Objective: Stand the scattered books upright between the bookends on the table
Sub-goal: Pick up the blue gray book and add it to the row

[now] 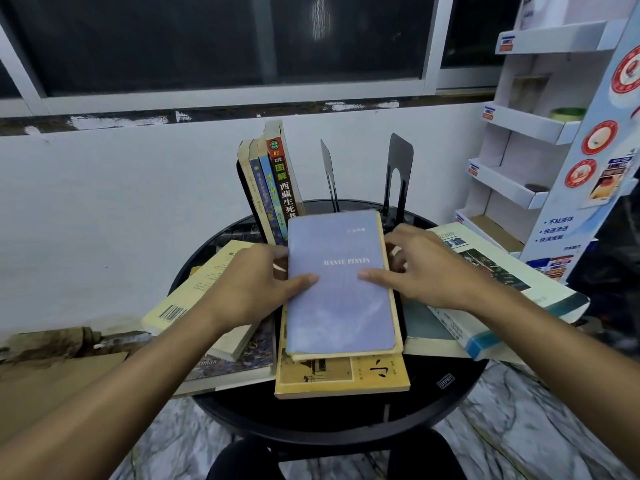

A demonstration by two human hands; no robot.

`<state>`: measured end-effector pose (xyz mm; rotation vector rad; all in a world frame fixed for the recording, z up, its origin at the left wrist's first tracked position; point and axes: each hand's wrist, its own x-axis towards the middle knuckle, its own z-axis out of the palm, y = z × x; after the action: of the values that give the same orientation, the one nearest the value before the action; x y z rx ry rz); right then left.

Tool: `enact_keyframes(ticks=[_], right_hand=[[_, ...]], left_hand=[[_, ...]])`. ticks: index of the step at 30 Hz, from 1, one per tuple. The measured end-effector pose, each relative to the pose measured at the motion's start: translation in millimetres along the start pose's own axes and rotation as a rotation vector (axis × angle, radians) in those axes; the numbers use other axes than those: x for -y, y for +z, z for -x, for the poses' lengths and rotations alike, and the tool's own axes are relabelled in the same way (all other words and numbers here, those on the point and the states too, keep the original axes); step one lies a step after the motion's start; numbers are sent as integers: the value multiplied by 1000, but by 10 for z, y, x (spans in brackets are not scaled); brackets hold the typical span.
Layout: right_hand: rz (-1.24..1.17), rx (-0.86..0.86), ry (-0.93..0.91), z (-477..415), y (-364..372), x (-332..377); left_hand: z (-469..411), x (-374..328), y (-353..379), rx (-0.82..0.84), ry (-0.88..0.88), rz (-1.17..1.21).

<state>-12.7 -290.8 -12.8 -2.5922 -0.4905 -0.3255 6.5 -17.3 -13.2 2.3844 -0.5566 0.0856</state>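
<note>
On my head feed, the blue book (339, 282) lies flat at the centre of the round black table (346, 420), stacked on a yellow book (346, 375) that sticks out at 6 o'clock. My left hand (249, 282) grips its 9 o'clock edge, thumb flat on the cover and fingers curled round the side. My right hand (426, 271) takes the 3 o'clock edge the same way, thumb on the cover and fingers spread along the edge.

At 11 o'clock, four standing books (273, 188) lean together. Two black bookends (398, 168) stand apart at 12 to 1 o'clock, with nothing between them. A cream book (207, 289) lies flat at 9 o'clock and a large white book (502, 282) at 3 o'clock. A cardboard display shelf (540, 133) stands beyond at 2 o'clock.
</note>
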Motion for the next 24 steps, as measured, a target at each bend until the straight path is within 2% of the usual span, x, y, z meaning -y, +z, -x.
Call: enact_keyframes(ticks=[6,11,15,20,24], right_hand=[[-41,-249,-19,-133,-90,74],[-87,-360,-69,-206,-72,107],[-159,-382,-95,-196,-26,85],[-183,-406,-101,-147,10,74],[172,-552,-146,-166,-25,120]], left_hand=[[-70,-71,-38,-282,88,148],[-126,-71,13,-409,140,222],[-109,-40,45,-418,166,270],[-94,42,28,-341,152,308],[-81,52,22,-277,161,307]])
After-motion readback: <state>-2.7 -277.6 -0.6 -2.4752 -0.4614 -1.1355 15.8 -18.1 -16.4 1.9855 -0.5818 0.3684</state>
